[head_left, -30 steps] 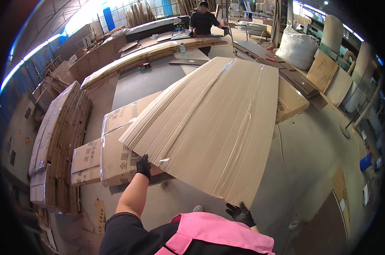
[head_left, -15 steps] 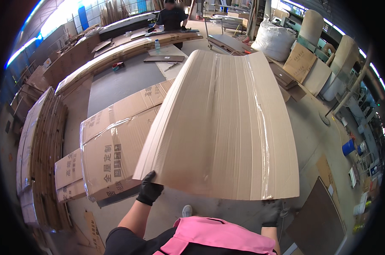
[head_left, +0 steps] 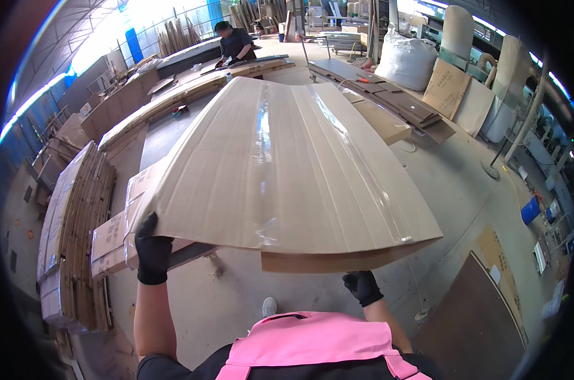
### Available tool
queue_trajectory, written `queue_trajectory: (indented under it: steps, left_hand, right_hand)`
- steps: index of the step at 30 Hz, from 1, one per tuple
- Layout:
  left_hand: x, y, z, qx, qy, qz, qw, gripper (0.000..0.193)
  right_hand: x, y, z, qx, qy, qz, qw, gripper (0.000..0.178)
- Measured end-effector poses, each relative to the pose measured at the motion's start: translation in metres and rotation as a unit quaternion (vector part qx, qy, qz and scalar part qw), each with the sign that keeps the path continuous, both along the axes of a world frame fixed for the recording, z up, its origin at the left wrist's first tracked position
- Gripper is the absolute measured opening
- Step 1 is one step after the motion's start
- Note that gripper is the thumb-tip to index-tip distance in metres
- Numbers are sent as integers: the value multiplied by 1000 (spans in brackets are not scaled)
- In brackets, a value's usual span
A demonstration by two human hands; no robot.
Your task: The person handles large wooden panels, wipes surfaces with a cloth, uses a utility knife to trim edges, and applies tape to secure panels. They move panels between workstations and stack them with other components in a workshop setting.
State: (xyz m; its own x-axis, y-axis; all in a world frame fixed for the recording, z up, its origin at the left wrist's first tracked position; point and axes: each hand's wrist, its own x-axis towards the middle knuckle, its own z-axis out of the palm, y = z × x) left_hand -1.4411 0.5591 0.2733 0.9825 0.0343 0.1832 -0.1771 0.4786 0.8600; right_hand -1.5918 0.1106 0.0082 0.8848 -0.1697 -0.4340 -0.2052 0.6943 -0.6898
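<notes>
A wide brown cardboard sheet (head_left: 299, 171), creased lengthwise and with strips of shiny clear tape, stretches away in front of me. My left hand (head_left: 152, 250), in a black glove, grips its near left corner. Along the near edge a flap (head_left: 337, 261) of the cardboard hangs folded down. Just under that flap is my right hand (head_left: 363, 287), also gloved in black, with its fingers curled. Whether those fingers hold the flap's edge is hidden. Beneath the sheet's left side lie taped cardboard packages (head_left: 113, 244), partly covered.
Long wrapped boards (head_left: 78, 234) are stacked at the left. Brown panels lie on a cart (head_left: 388, 95) at the far right, near a white bulk sack (head_left: 406, 60). A dark board (head_left: 470, 316) lies at lower right. Another person (head_left: 236, 44) leans over a far bench.
The sheet's near end has swung left and risen, and its near flap now shows. My left hand has moved left and up, my right hand left and up. The other person has bent forward.
</notes>
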Motion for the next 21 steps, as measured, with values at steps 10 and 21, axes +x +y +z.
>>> queue_trajectory:
  steps: [10, 21]
  left_hand:
    - [-56, 114, -56, 59, 3, 81, 995, 40]
    - [-181, 214, -209, -87, 200, 236, 947, 27]
  right_hand:
    - [23, -92, 91, -90, 9, -136, 986, 20]
    - [6, -266, 314, -924, -110, -314, 187, 35]
